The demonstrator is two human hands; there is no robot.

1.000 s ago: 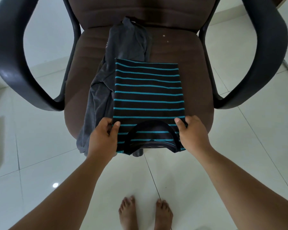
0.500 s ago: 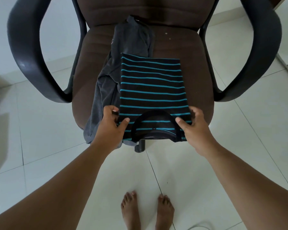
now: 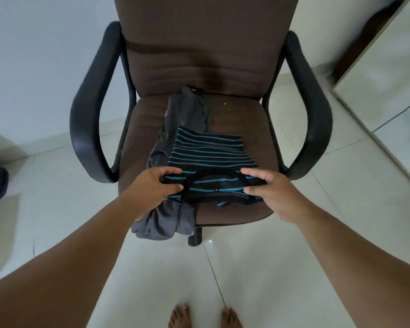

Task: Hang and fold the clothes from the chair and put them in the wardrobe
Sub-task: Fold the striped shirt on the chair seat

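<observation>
The folded shirt (image 3: pixel 210 155) lies at the front edge of the chair (image 3: pixel 242 119) seat, partly over a grey garment (image 3: pixel 185 110). The left hand (image 3: pixel 152 185) and right hand (image 3: pixel 268 188) pinch its near corners (collar end), probably to lift it flat without undoing the fold.

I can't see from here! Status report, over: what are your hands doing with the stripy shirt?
Left hand and right hand both pinching the folded striped shirt by its collar end. Grey garment lies under it on the chair.

Glossy floor tiles (image 3: pixel 258 275), cloth chair (image 3: pixel 242 119)
</observation>
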